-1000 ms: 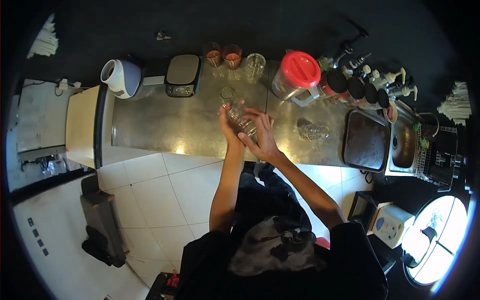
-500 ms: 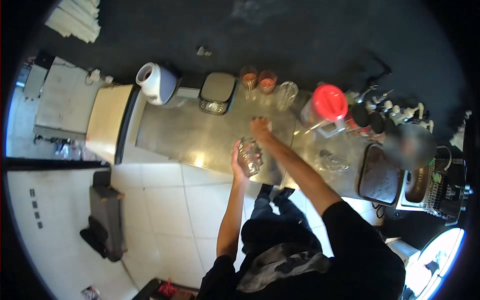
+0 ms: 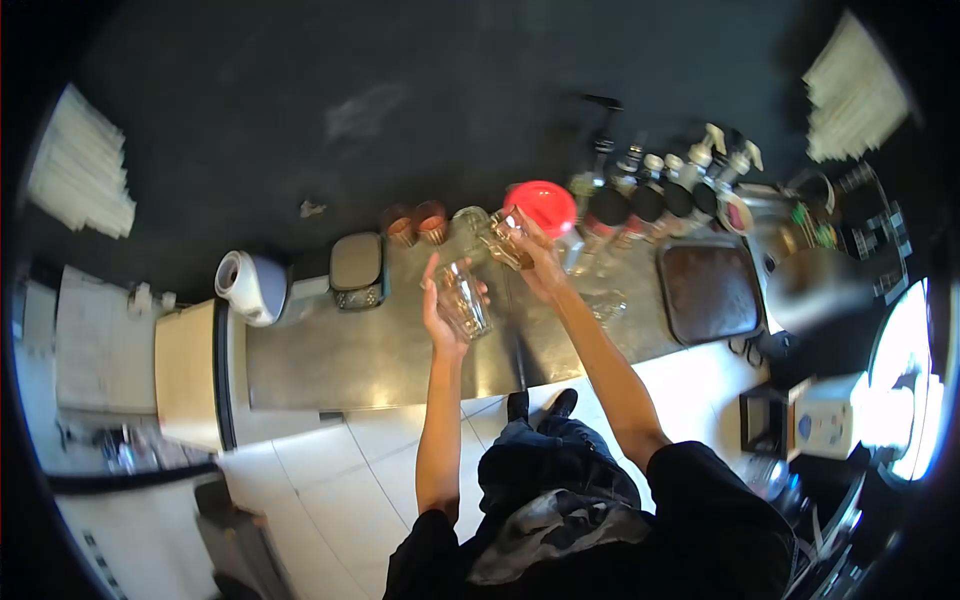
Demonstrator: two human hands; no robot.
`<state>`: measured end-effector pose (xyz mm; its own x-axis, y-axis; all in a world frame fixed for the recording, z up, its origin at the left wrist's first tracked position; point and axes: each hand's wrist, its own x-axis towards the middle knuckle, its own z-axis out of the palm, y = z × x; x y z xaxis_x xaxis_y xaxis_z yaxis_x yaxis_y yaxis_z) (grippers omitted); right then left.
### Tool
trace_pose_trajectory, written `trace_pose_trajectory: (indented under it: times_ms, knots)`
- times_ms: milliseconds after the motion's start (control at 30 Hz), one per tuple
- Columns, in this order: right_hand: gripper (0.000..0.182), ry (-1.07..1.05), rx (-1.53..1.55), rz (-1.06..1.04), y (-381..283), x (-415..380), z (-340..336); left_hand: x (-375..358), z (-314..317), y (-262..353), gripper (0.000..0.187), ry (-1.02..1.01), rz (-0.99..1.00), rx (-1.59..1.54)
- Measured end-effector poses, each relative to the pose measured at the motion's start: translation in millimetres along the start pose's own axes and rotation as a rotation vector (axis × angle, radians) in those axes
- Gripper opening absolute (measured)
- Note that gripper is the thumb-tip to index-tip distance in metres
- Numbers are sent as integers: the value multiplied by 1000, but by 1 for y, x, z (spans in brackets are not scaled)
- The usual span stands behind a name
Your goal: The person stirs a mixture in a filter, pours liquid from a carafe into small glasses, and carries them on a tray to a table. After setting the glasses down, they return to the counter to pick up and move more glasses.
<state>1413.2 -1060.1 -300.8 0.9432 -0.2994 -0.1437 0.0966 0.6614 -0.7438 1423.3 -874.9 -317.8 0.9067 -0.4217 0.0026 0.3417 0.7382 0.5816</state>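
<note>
My left hand (image 3: pixel 442 318) is wrapped round a clear drinking glass (image 3: pixel 467 302), held tilted above the steel counter (image 3: pixel 340 360). Slightly higher and to the right, my right hand (image 3: pixel 543 264) grips another clear drinking glass (image 3: pixel 508 238), apart from the first. A red lid (image 3: pixel 541 207) on a container shows just behind my right hand. Two small glasses with reddish contents, a left one (image 3: pixel 399 227) and a right one (image 3: pixel 431 222), stand at the back of the counter. Beside them is a clear glass (image 3: pixel 470 219), partly hidden.
A kitchen scale (image 3: pixel 357 268) and a white-and-lilac appliance (image 3: pixel 250 286) stand to the left. On the right are a dark tray (image 3: pixel 708 290), several dark-lidded containers and pump bottles (image 3: pixel 700 155) along the wall. Clear glassware (image 3: pixel 605 305) lies on the counter right of my forearm.
My right hand has risen from the counter and now holds a clear glass. My left hand still holds its glass, raised towards the back. The view has turned to the right.
</note>
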Motion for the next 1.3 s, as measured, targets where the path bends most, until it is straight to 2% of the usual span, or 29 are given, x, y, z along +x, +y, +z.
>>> trace_pose_trajectory:
  times_ms: [33, 67, 100, 200, 267, 300, 400, 467, 567, 600, 700, 800, 867, 900, 1033, 1133, 1200, 1233, 1267, 1300]
  knots:
    - [68, -44, 31, -87, -21, -9, 0, 9, 34, -1, 62, 1, 22, 12]
    - [69, -79, 61, -176, -38, -25, -4, 14, 56, -7, 62, -37, -40, 13]
    - [73, -86, 94, -222, -57, -38, -7, 26, 80, -13, 62, -136, -32, -39]
    - [74, -26, 135, -506, -118, -88, -22, 39, 159, -40, 61, -316, -111, -110]
    - [82, 74, 92, -712, -157, -129, -40, 26, 212, -63, 62, -550, -186, -195]
    - [83, 105, 88, -790, -176, -158, -48, 14, 237, -79, 65, -610, -208, -136]
    - [83, 229, 65, -1008, -217, -259, -78, -45, 309, -141, 71, -858, -374, -241]
    - [83, 333, 36, -1133, -231, -335, -99, -102, 352, -188, 78, -947, -502, -263]
    - [86, 475, 41, -1298, -240, -469, -134, -211, 404, -258, 88, -1110, -849, -499]
    - [86, 542, 5, -1353, -238, -520, -139, -258, 418, -279, 88, -1151, -922, -534]
    - [88, 694, -118, -1467, -215, -673, -143, -403, 440, -316, 101, -1306, -1395, -759]
    - [87, 740, -220, -1600, -168, -797, -112, -548, 440, -325, 108, -1347, -1837, -957]
    - [86, 876, -282, -1730, -130, -860, -79, -635, 433, -318, 109, -1414, -2052, -1032]
    - [85, 932, -299, -1775, -108, -889, -60, -680, 431, -306, 110, -1488, -2136, -1135]
    - [84, 1141, -448, -2001, -39, -990, -12, -834, 407, -271, 112, -1532, -2440, -1284]
    - [85, 1396, -458, -2160, -2, -1039, 19, -918, 390, -236, 114, -1452, -2681, -1189]
    - [87, 1465, -466, -2147, 11, -1080, 8, -964, 388, -246, 114, -1410, -2836, -999]
    - [89, 1434, -500, -2170, 21, -1103, 9, -995, 385, -248, 115, -1470, -2854, -1087]
    - [90, 1397, -542, -2185, 26, -1133, 8, -1024, 388, -252, 115, -1468, -2840, -1082]
    - [93, 1407, -572, -2185, 29, -1158, 2, -1049, 391, -260, 115, -1556, -2800, -1074]
